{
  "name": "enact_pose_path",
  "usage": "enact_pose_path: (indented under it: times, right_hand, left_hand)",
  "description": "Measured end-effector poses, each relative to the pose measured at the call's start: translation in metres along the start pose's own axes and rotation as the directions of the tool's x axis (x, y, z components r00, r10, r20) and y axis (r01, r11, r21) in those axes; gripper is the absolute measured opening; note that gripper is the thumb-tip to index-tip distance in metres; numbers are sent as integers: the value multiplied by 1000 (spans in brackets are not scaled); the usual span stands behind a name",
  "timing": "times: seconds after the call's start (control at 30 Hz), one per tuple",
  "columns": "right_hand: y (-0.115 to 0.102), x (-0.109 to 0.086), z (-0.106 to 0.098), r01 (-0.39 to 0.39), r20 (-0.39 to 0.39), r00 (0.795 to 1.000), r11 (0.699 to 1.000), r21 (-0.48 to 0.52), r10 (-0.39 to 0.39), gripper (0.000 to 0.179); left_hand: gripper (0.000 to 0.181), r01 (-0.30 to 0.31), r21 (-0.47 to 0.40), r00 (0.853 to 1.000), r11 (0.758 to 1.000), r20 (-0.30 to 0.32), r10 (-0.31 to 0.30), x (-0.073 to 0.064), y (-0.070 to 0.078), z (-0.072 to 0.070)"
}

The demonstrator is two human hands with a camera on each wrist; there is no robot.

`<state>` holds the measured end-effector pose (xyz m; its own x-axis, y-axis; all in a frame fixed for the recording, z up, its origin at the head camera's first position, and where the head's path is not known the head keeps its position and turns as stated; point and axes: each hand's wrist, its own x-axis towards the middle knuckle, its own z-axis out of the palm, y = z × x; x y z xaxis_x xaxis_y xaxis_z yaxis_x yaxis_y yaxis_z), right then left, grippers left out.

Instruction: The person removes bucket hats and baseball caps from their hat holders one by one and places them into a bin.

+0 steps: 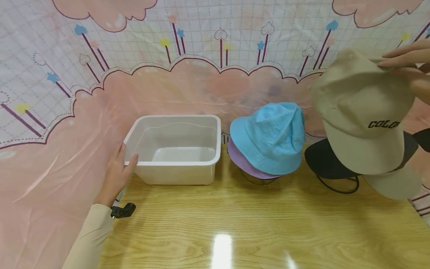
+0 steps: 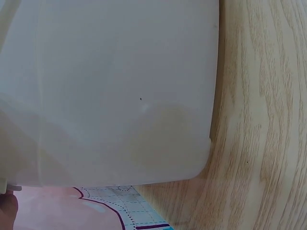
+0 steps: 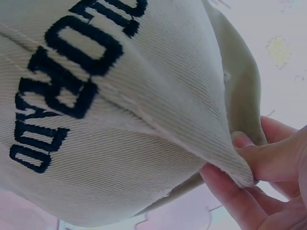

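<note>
At the right of the head view, my right hand (image 1: 414,69) pinches a beige baseball cap (image 1: 364,101) by its back edge and holds it up. Its brim points down and dark letters run across the front. In the right wrist view the thumb and fingers (image 3: 276,158) grip the cloth (image 3: 158,96). My left hand (image 1: 117,173) rests at the front left corner of a white plastic bin (image 1: 174,173), its thumb by the front rim and its fingers along the left side. The bin's inside shows only its bare floor. The bin wall (image 2: 120,86) fills most of the left wrist view.
Right of the bin, a light blue bucket hat (image 1: 268,138) sits over a purple hat (image 1: 242,158) on a round base. Behind the raised cap are a black cap (image 1: 322,160) and another beige brim (image 1: 396,185). A patterned cloth (image 1: 188,89) hangs behind the wooden table (image 1: 255,224).
</note>
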<state>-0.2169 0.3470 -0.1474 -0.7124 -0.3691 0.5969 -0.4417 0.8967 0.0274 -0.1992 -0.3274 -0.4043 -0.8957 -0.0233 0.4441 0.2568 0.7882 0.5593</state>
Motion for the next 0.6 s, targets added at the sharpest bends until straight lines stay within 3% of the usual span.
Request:
enact_pose_path:
  times: [0.13,0.23,0.6]
  right_hand:
    - [-26,6,1,-28,-107,994,996,90,37,30]
    - [-42,13,1,-26,-135,990,992,127,43,29]
    - [-75,31,0,28,-113,994,989,148,-11,30]
  left_hand:
    - [69,-14,3,1000,1000,-6,15,0,-3,0]
    - [69,-11,5,1000,1000,3,11,1,-4,0]
    - [71,12,0,999,1000,45,-12,1,-4,-4]
